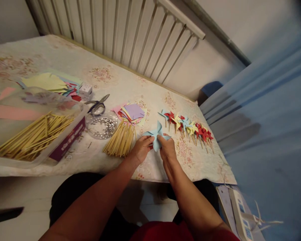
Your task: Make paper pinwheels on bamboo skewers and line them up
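Note:
A light blue paper pinwheel (pixel 159 128) is held between my two hands above the near side of the table. My left hand (pixel 142 147) pinches its left side, and my right hand (pixel 167 144) grips the right, with the thumb near the centre. Whether a pin or stick sits behind the paper is hidden. Just left of my left hand lies a bundle of thin wooden sticks (pixel 119 140). Behind it is a stack of coloured paper squares (pixel 133 112), a purple one on top. Finished-looking pinwheels on sticks (pixel 187 124), red, yellow and blue, lie in a row to the right.
A clear round dish of small metal pieces (pixel 102 127) stands left of the bundle, with scissors (pixel 97 105) behind it. Farther left are a plastic tub (pixel 76 115) of sticks, a small white box (pixel 85 89) and paper sheets (pixel 43 82). A blue curtain (pixel 261 100) hangs at right.

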Action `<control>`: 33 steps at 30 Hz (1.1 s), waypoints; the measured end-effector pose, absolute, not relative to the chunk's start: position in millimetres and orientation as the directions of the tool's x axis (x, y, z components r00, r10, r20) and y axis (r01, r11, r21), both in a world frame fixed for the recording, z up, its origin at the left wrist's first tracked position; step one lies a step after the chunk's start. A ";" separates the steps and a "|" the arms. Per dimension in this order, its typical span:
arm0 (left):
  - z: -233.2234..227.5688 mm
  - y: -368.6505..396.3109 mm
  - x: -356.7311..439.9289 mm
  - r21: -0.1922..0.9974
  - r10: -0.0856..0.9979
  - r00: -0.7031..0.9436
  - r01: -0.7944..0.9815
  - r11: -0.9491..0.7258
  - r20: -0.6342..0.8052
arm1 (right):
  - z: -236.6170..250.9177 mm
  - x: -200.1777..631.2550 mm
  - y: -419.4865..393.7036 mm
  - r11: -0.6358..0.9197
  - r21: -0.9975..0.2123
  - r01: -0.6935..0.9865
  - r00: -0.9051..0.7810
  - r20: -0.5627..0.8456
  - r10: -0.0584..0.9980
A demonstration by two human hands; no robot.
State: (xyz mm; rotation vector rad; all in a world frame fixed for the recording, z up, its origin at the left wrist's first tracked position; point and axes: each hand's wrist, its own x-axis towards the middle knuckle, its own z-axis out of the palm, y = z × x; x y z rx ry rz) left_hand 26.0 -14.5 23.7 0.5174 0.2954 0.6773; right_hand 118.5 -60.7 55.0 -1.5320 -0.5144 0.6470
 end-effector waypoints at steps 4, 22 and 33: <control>24.4 -16.0 28.8 0.587 0.739 0.655 -0.539 0.604 -0.159 | 46.0 111.5 -59.9 -0.120 -0.991 0.053 0.738 -0.042 0.674; 12.9 -13.1 32.4 0.636 0.777 0.583 -0.512 0.577 -0.236 | 38.8 100.3 -59.0 -0.064 -0.996 -0.066 0.713 -0.091 0.695; 28.4 -11.0 26.8 0.596 0.761 0.588 -0.517 0.615 -0.275 | 40.5 112.6 -93.5 -0.122 -0.946 0.301 0.821 0.192 0.538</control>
